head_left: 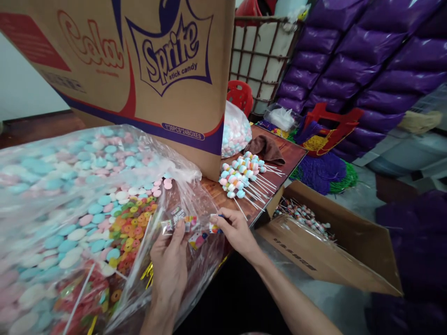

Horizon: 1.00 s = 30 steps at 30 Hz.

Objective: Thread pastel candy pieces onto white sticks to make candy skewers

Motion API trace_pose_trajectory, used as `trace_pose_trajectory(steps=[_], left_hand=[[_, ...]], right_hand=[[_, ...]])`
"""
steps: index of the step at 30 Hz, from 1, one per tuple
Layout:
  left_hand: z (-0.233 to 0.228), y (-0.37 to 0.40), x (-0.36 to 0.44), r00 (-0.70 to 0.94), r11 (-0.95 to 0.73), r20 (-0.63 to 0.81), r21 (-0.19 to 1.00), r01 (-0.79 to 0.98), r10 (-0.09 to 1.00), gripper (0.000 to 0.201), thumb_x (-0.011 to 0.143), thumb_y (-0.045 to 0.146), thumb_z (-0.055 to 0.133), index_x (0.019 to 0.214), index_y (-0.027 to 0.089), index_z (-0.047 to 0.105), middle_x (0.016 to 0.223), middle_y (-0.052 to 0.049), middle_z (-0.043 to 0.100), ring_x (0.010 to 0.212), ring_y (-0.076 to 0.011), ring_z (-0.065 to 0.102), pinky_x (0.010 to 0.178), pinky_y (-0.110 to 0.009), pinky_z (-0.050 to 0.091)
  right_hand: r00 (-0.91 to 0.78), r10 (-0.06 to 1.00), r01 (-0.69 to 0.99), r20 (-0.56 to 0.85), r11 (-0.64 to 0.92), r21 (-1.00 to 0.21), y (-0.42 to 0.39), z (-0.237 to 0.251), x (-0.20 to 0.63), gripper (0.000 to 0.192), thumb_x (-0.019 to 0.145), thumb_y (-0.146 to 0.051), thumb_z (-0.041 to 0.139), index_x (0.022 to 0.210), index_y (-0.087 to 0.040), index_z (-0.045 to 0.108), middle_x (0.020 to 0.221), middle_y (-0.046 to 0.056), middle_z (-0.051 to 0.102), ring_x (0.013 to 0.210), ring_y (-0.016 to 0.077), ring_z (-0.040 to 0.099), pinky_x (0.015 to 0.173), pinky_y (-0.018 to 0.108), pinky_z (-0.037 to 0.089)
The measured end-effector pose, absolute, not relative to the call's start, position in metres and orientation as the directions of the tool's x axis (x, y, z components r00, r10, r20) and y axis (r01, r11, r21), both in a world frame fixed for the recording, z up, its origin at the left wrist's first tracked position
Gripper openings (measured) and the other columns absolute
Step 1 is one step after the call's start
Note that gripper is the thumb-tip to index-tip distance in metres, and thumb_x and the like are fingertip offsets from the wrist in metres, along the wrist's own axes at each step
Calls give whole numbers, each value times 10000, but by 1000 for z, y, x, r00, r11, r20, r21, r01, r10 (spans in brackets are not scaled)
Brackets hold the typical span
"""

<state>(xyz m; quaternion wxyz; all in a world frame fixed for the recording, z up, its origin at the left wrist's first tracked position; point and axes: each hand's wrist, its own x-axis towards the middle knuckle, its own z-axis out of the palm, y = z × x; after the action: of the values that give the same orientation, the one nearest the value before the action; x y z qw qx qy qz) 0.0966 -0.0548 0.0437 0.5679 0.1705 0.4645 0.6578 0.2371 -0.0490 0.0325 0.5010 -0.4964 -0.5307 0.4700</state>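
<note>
My left hand (pixel 171 260) pinches a small printed clear plastic wrapper (pixel 190 224) between thumb and fingers. A small colourful printed wrapper piece (pixel 213 227) is in the fingertips of my right hand (pixel 239 232), just across from it. Whether the two pieces are joined I cannot tell. Below them, another colourful wrapper (pixel 198 239) lies over clear plastic. To the left, a big clear plastic bag (pixel 146 139) spreads over pastel marshmallows (pixel 98 218) and ring-shaped gummies (pixel 134 228). Farther back on the table lies a pile of candy skewers (pixel 240 174) on white sticks.
A large Sprite stick candy carton (pixel 167 107) stands on the table (pixel 279 144) behind the bag. To the right, an open cardboard box (pixel 314 251) on the floor holds many sticks of candy. A brown cloth (pixel 267 149), a red chair (pixel 239 95) and purple packs (pixel 345 60) are farther off.
</note>
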Motion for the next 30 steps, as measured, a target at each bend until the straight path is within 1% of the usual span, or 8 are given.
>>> trace_pose_trajectory(steps=[3, 6, 10, 14, 17, 23, 26, 30], left_hand=[[42, -51, 96, -306, 84, -362, 754, -652, 880, 258, 651, 215, 891, 844, 172, 724, 866, 7, 748, 790, -112, 682, 736, -216, 576], [39, -47, 93, -284, 126, -446, 692, -710, 849, 181, 719, 164, 841, 822, 179, 693, 842, 13, 734, 776, -109, 678, 722, -229, 584], [38, -42, 86, -279, 180, -541, 646, -742, 793, 104, 811, 127, 758, 832, 172, 667, 834, 3, 723, 730, -109, 673, 703, -251, 591], [36, -40, 84, -265, 210, -583, 620, -756, 768, 58, 862, 156, 719, 874, 170, 664, 802, 0, 705, 669, -102, 655, 641, -229, 563], [33, -39, 83, -265, 200, -587, 608, -768, 765, 67, 867, 181, 722, 890, 174, 660, 793, 4, 698, 679, -107, 662, 653, -235, 558], [22, -37, 75, -292, 156, -552, 625, -765, 781, 156, 827, 253, 781, 931, 202, 677, 828, 15, 706, 726, -91, 664, 700, -214, 540], [17, -36, 72, -299, 153, -557, 625, -766, 774, 143, 831, 257, 778, 922, 206, 681, 824, 18, 704, 713, -82, 654, 693, -204, 531], [17, -36, 72, -302, 161, -548, 643, -749, 780, 140, 841, 267, 767, 944, 215, 688, 861, 10, 716, 724, -87, 658, 700, -213, 531]], right_hand=[[157, 974, 242, 165, 124, -962, -43, 38, 254, 384, 937, -398, 523, 608, -202, 490, 598, -27, 440, 594, 132, 412, 587, 266, 346], [360, 891, 413, 276, 113, -904, -31, 37, 284, 273, 948, -343, 511, 725, -203, 585, 716, 9, 546, 715, 178, 478, 706, 305, 370], [341, 809, 862, 479, -66, -502, -13, 24, 321, 129, 887, -271, 610, 889, -180, 701, 923, 105, 671, 889, 255, 522, 820, 380, 342], [229, 844, 948, 484, -80, -309, -5, 10, 332, 173, 929, -249, 574, 858, -183, 718, 866, 97, 689, 850, 244, 518, 802, 381, 307], [242, 819, 929, 520, -40, -369, -10, 7, 327, 200, 946, -227, 533, 835, -183, 694, 853, 79, 677, 836, 229, 540, 794, 369, 328], [229, 810, 647, 540, 287, -706, -53, 30, 303, 162, 969, -202, 505, 848, -209, 613, 831, 32, 618, 788, 185, 581, 738, 319, 444], [144, 813, 584, 564, 391, -712, -76, 42, 292, 163, 970, -162, 514, 866, -219, 625, 833, 33, 623, 780, 178, 594, 714, 313, 465], [63, 787, 650, 614, 434, -623, -88, 44, 290, 175, 971, -146, 514, 911, -221, 661, 880, 61, 662, 829, 195, 634, 745, 339, 491]])
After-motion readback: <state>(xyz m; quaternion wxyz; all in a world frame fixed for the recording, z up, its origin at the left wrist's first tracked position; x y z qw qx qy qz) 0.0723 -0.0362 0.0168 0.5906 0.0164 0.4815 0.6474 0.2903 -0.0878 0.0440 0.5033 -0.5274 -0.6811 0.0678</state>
